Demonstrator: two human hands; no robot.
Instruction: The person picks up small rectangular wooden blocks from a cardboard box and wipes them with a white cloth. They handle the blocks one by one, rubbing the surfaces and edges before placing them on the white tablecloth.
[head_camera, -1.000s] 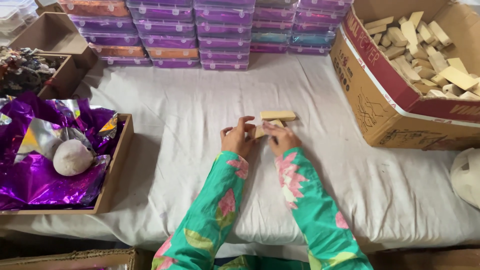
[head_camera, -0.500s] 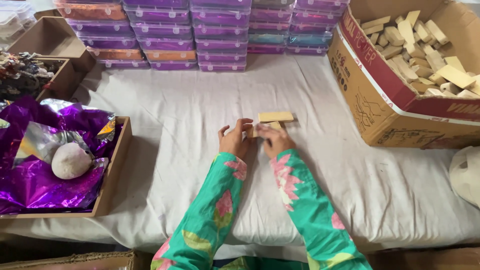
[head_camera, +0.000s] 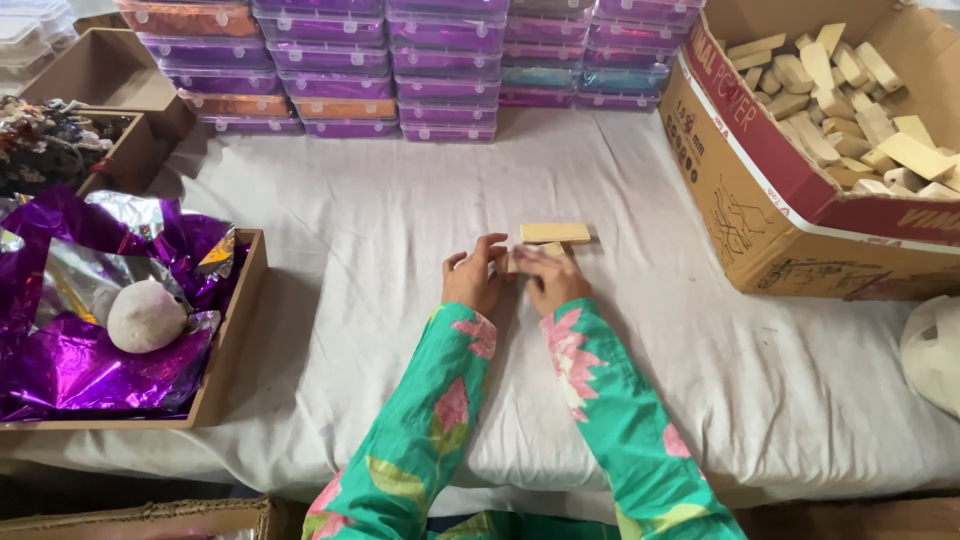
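White cloth (head_camera: 400, 260) under left hand (head_camera: 474, 282), right hand (head_camera: 552, 283) on wooden blocks (head_camera: 553, 235).

upper wooden block (head_camera: 555, 233): pale tan, flat rectangular, long side across the view, on white-cloth desk | lower wooden block (head_camera: 545, 252): same pale wood, just in front of it, largely covered by both hands, contact unclear
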